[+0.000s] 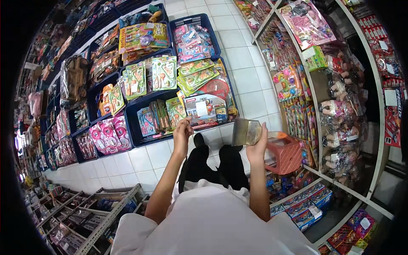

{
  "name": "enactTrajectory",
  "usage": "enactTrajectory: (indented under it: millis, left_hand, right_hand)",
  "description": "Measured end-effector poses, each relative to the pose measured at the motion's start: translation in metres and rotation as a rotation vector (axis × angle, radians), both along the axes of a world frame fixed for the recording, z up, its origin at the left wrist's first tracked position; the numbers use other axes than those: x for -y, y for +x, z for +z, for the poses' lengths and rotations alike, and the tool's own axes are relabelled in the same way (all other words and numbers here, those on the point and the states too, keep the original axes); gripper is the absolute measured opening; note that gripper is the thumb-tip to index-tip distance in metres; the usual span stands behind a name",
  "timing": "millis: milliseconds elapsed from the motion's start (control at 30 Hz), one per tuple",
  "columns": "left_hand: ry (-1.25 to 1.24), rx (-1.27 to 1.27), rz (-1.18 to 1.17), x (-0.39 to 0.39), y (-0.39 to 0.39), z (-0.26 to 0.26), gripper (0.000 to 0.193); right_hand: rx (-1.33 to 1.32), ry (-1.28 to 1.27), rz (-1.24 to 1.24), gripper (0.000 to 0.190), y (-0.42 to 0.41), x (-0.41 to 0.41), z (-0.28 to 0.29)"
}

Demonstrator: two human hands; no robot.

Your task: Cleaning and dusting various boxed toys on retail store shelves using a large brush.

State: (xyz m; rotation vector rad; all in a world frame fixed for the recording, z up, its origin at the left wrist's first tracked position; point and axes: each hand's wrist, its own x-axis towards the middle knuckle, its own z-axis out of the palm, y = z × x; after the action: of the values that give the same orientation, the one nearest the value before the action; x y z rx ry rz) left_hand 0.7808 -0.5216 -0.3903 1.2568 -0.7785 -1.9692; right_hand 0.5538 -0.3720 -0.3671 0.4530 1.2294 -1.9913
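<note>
My right hand (257, 144) grips a wide flat paintbrush (245, 132), its bristles towards the left and an orange handle end showing beyond the hand. My left hand (183, 134) is raised with its fingers curled together, and nothing shows in them. Just beyond it in this view lies a boxed toy racing set (208, 110) with a white sticker. This box rests in a dark blue plastic crate (135, 135) among carded toys. Several green carded toy sets (164, 73) stand further back in the crates.
A reddish plastic stool (283, 156) is close by my right hand. Metal-framed shelving (314, 127) with bagged dolls (341, 108) and boxed toys runs along the right. More blue crates fill the left, and a slotted metal rack (110, 220) stands at lower left. White floor tiles (251, 79) lie between.
</note>
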Motion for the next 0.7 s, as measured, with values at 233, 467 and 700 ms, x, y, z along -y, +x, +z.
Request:
enactTrajectory:
  millis: [233, 467, 700]
  left_hand:
    - [0.204, 0.296, -0.108, 0.008, 0.051, -0.162, 0.031]
    - [0.412, 0.514, -0.173, 0.021, 0.059, -0.332, 0.045]
    - [0.304, 0.54, -0.177, 0.06, -0.002, -0.443, 0.07]
  right_hand:
    - [0.041, 0.293, 0.489, 0.044, 0.002, 0.028, -0.141]
    - [0.063, 0.371, 0.585, 0.048, -0.048, 0.064, -0.34]
    - [-0.307, 0.626, 0.822, 0.045, -0.11, 0.096, -0.465]
